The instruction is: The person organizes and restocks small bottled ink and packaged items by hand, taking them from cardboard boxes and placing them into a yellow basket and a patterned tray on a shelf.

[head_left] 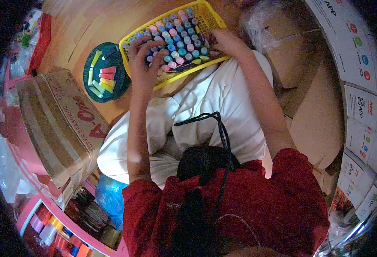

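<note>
A yellow plastic basket (177, 79) stands in front of my knees, packed with upright, slim tube-like items (177, 38) with round pink, blue, teal and grey tops. Over the left side of these tops lies my left hand (144, 64), its fingers spread and bent downward; whether they press on the tops is hard to see. At the basket's right end, my right hand (227, 42) reaches over the rim with curled fingers. What those fingers hold, if anything, is hidden.
Left of the basket, a dark green round lid or dish (107, 95) holds several yellow, red and pale green tubes. A cardboard carton (62, 120) sits nearer on the left, above a pink-edged rack (83, 234). Cardboard (317, 115) and white printed boxes (364, 111) line the right.
</note>
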The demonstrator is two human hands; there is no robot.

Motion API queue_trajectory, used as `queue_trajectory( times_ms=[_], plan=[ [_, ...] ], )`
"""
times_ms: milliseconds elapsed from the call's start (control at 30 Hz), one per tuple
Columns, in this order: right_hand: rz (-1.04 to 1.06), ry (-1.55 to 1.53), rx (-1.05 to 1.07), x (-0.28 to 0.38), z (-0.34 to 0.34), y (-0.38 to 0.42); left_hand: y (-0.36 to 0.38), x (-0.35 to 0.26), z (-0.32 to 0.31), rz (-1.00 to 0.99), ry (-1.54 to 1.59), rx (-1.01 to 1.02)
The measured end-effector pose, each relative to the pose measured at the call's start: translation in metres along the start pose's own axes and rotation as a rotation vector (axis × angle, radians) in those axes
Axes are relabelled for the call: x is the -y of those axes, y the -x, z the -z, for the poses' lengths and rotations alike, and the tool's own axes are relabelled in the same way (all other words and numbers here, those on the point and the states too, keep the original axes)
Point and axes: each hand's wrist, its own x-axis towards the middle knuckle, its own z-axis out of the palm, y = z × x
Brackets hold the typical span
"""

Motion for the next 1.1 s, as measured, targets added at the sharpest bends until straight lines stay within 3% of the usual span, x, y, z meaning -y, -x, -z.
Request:
queue_trajectory(
  times_ms=[167,267,367,733,867,1000,1100],
  plan=[
    [0.018,0.005,-0.004,-0.004,-0.002,-0.001,0.001,0.006,0.003,0.023,-0.003,-0.014],
    [-0.048,0.117,0.127,0.006,0.006,-0.001,0.001,0.005,0.004,0.002,-0.005,-0.019],
    [-0.020,0.063,0.021,-0.009,-0.012,-0.005,0.002,0.007,0.003,0.016,-0.006,-0.008],
    [-0.106,0.170,0.136,-0.005,-0.008,-0.006,0.004,0.011,0.004,-0.006,-0.009,-0.006],
    [-0.058,-0.034,0.060,-0.004,-0.006,-0.002,0.011,0.035,0.015,-0.021,-0.053,-0.018],
    [-0.100,0.147,0.109,0.009,0.007,0.002,0.038,0.073,0.050,0.142,-0.126,-0.063],
    [-0.057,0.055,0.015,-0.015,-0.011,-0.002,0.058,0.088,0.079,0.266,-0.205,-0.099]
  ],
)
